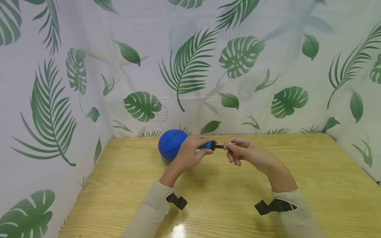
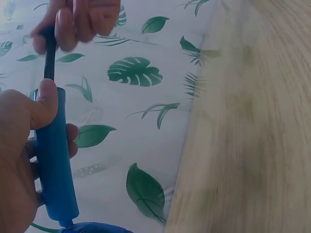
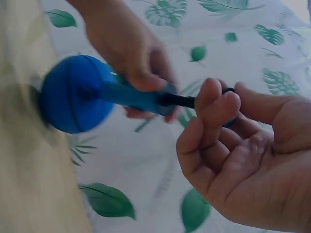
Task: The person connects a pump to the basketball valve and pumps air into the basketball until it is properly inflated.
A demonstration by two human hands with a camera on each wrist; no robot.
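Note:
A blue ball (image 1: 170, 145) with dark seam lines rests on the wooden table. My left hand (image 1: 189, 150) grips the blue barrel of a hand pump (image 2: 54, 162), thumb near its upper end. In the left wrist view, the pump's narrow tip meets the ball (image 2: 97, 228); whether it goes inside cannot be made out. From the barrel's other end sticks out a black plunger rod (image 3: 182, 100). The fingers of my right hand (image 1: 251, 153) pinch the handle at the end of this rod, hiding most of it.
The wooden table (image 1: 223, 205) reaches back to a white cloth backdrop (image 1: 193, 115) printed with green leaves. More of this cloth hangs along the left side. Black wrist straps with small cameras sit over both light sleeves (image 1: 148, 211).

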